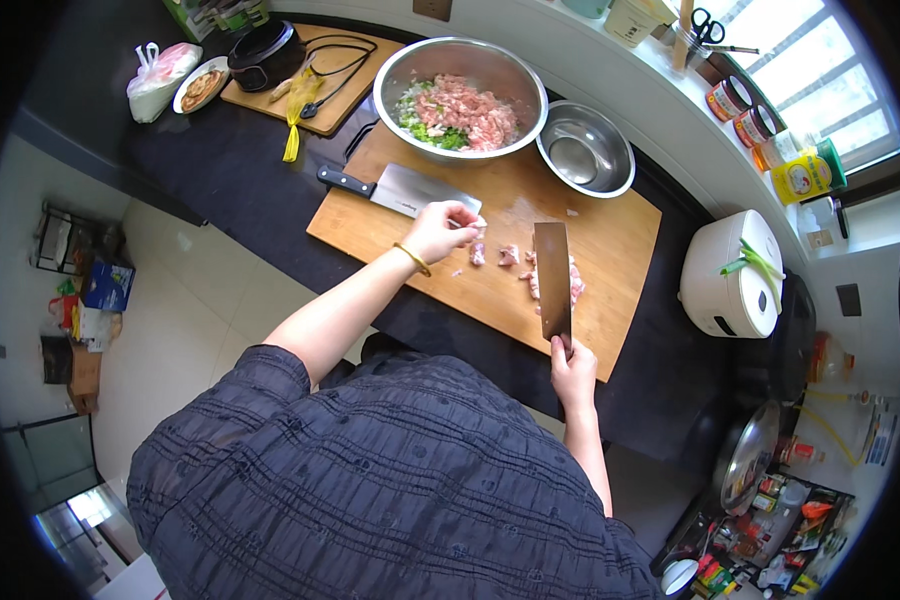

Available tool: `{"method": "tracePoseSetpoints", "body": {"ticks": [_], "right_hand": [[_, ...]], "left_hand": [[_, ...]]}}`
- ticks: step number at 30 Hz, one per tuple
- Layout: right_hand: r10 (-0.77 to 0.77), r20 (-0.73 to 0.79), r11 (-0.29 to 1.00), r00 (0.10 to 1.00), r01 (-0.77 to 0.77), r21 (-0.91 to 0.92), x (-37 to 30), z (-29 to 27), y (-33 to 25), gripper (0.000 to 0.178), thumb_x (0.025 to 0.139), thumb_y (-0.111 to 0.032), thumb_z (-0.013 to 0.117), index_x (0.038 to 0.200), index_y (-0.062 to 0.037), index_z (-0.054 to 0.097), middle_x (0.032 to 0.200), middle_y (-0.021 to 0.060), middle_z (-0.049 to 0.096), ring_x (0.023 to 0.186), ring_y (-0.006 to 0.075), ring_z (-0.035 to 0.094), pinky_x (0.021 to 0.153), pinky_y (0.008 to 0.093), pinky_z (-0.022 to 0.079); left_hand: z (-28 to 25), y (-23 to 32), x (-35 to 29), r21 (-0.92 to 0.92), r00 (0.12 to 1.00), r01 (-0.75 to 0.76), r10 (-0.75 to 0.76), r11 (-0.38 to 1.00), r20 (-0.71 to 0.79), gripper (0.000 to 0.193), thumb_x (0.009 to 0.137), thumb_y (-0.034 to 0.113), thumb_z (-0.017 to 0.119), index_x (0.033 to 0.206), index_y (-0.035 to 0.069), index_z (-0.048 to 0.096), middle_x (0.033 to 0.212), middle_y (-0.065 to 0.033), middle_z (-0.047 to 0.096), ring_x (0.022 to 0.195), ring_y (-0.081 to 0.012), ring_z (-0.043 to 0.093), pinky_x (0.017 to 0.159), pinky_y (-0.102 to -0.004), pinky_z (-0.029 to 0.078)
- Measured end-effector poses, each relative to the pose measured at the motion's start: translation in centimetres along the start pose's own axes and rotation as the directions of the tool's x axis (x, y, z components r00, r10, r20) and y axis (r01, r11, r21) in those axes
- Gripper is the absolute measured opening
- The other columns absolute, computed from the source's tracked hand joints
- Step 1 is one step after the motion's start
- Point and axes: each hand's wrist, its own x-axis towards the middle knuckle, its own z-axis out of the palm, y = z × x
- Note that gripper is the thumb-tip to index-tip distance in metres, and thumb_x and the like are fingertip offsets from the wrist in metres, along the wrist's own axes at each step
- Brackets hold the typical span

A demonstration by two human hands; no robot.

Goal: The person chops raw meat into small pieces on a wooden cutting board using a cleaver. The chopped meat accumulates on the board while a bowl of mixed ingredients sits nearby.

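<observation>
My right hand [574,378] is wrapped round the handle of a cleaver [552,275], its broad blade pointing away from me over the wooden cutting board [610,235]. Chopped raw meat [577,285] lies beside and partly behind that blade. Left of it are a few small meat pieces [508,255]. My left hand [444,232], with a yellow bangle at the wrist, hovers over the board with its fingers pinched together; what they hold, if anything, is too small to tell. Beneath and beyond this hand, a second cleaver [402,190] with a black handle rests flat on the board.
A large steel bowl [390,112] of minced meat and chopped greens stands at the board's far edge, beside a smaller steel bowl [592,152]. A white rice cooker [718,280] with green stalks on top is at right. Far left, a black pot [267,58] sits on another board.
</observation>
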Motion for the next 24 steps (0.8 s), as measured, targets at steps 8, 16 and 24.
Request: {"method": "tracePoseSetpoints", "body": {"ticks": [8,16,24], "right_hand": [[-0.001,-0.040,0.998,0.999,0.003,0.060,-1.6,0.0,2.8,0.023,0.086,-0.016,0.057,0.071,0.0016,0.056,0.047,0.0042,0.046,0.041,0.0094,0.043,0.041,0.0265,0.035],[0.089,-0.024,0.992,0.996,-0.086,0.090,-3.2,-0.3,2.3,0.023,0.084,-0.016,0.058,0.072,0.0040,0.054,0.050,0.0117,0.044,0.045,0.0125,0.038,0.046,0.0298,0.036],[0.133,-0.013,0.984,0.991,-0.131,0.120,-3.9,-0.4,3.7,0.024,0.083,-0.017,0.058,0.075,0.0054,0.057,0.052,0.0139,0.049,0.046,0.0132,0.044,0.048,0.0289,0.039]], "left_hand": [[5.4,4.8,3.4,0.056,0.988,-0.148,0.146,0.987,0.047,0.014,0.077,0.011,0.069,0.081,0.001,0.059,0.074,-0.0035,0.063,0.064,-0.0067,0.057,0.057,-0.0211,0.048],[9.0,7.2,13.3,0.309,0.968,-0.221,0.247,0.925,-0.047,0.040,0.075,0.019,0.071,0.106,-0.004,0.059,0.099,-0.0126,0.064,0.077,-0.0150,0.061,0.070,-0.0280,0.050],[2.5,-1.2,2.9,0.753,0.976,-0.214,0.170,0.622,0.136,0.017,0.068,0.017,0.068,0.075,0.004,0.061,0.072,-0.0135,0.062,0.070,-0.0296,0.060,0.065,-0.0381,0.048]]}}
